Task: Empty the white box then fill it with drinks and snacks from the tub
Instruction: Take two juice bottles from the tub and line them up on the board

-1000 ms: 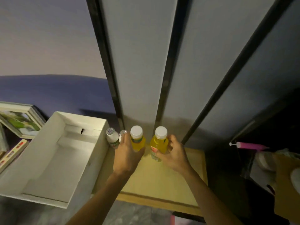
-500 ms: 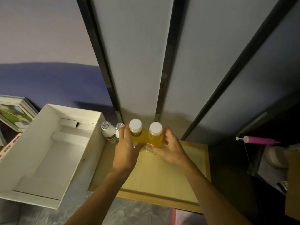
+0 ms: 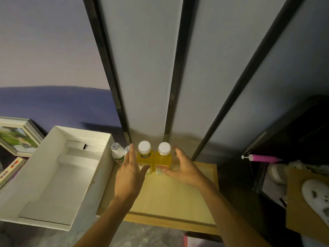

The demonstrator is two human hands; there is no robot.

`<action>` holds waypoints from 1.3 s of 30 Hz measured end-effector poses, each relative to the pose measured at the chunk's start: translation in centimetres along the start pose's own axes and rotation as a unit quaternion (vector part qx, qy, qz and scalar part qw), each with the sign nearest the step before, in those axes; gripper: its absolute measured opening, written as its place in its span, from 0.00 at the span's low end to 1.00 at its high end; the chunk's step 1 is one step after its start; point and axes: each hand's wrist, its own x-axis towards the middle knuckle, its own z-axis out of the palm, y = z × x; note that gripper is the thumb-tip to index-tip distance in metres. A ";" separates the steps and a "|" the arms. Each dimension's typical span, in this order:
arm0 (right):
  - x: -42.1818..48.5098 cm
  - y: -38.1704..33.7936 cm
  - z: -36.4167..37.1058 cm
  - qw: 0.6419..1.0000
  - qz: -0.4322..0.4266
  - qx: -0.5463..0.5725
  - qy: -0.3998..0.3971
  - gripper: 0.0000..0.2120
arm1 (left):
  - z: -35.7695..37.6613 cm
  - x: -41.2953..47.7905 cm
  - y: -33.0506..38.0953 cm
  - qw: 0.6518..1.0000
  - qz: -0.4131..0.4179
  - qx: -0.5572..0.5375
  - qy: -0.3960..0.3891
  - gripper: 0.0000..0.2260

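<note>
Your two hands are in the middle of the picture, one on each side of two yellow bottles. Your left hand (image 3: 130,172) is open, with flat fingers beside the left yellow bottle (image 3: 144,157) and the thumb across its label. Your right hand (image 3: 183,169) is open too, curved near the right yellow bottle (image 3: 163,158), and its thumb touches the bottom of that bottle. Neither hand has a bottle wrapped up tight. The two bottles stand up straight, touching each other, with white caps on top. They stand at the far edge of a light wooden surface (image 3: 170,198).

Just left of your left hand stands a small white bottle (image 3: 117,155), and one more small cap peeks out behind your fingers. The white box (image 3: 53,177) sits at the lower left of the picture, right beside the wooden surface. It is open and has nothing in it. A picture frame (image 3: 17,136) leans at the far left. A pink tube (image 3: 261,158) lies at the right
</note>
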 end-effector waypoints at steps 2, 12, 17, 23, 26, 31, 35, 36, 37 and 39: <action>-1.5 -1.7 -1.6 0.999 0.010 -0.037 0.016 0.50 | -2.3 -0.6 0.4 1.000 0.014 0.011 -0.005 0.39; -11.1 -23.9 -14.2 0.961 -0.004 -0.255 0.106 0.56 | -25.1 4.7 8.4 0.983 0.151 0.078 -0.063 0.52; -16.2 -35.0 -17.4 0.940 -0.019 -0.298 0.163 0.58 | -36.9 6.1 12.1 0.974 0.194 0.110 -0.035 0.54; -18.9 -43.3 -16.5 0.933 -0.068 -0.290 0.200 0.60 | -46.5 4.1 12.7 0.973 0.184 0.137 0.012 0.52; -18.5 -46.3 -14.1 0.933 -0.094 -0.290 0.191 0.60 | -50.3 1.8 10.9 0.976 0.160 0.139 0.043 0.49; -16.4 -51.9 -8.2 0.942 -0.174 -0.254 0.137 0.57 | -57.2 -3.7 5.9 0.983 0.084 0.105 0.126 0.47; -14.9 -57.0 -1.8 0.932 -0.239 -0.260 0.076 0.55 | -62.1 -9.6 -0.4 0.976 0.001 0.117 0.186 0.46; -14.7 -58.3 0.0 0.929 -0.253 -0.262 0.058 0.54 | -63.2 -11.3 -2.1 0.972 -0.021 0.124 0.197 0.45; -14.7 -59.6 2.0 0.925 -0.268 -0.265 0.041 0.53 | -64.3 -12.9 -3.9 0.969 -0.042 0.132 0.206 0.44; -14.7 -62.0 6.1 0.915 -0.298 -0.270 0.004 0.52 | -66.5 -16.2 -7.5 0.960 -0.084 0.148 0.223 0.44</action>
